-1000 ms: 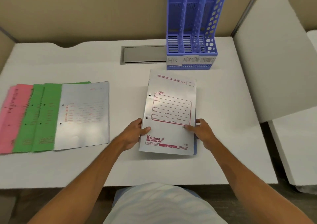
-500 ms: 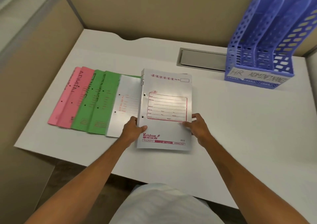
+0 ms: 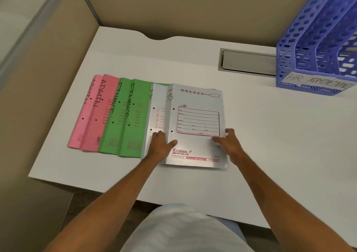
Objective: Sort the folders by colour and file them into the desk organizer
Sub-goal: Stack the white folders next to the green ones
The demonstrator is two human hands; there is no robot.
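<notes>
A white folder [image 3: 197, 101] printed in red lies on top of a fanned row of folders on the white desk [image 3: 270, 145]. My left hand [image 3: 161, 148] grips its left edge, thumb on the cover. My right hand [image 3: 229, 143] holds its right edge. Under it, to the left, shows a strip of another white folder [image 3: 157, 105], then two green folders [image 3: 133, 116] marked FINANCE and two pink folders [image 3: 92, 112] marked ADMIN. The blue desk organizer [image 3: 316, 45] stands at the back right, with a paper label reading HR, ADMIN, FINANCE.
A grey cable hatch [image 3: 249, 62] is set into the desk beside the organizer. Beige partition walls [image 3: 173, 6] close the desk at the back and on the left. The desk's front edge runs just ahead of my lap.
Both hands have slid the white folder left, onto the fanned row, so it now overlaps the other white folder. The view has turned left, leaving the organizer at the right edge.
</notes>
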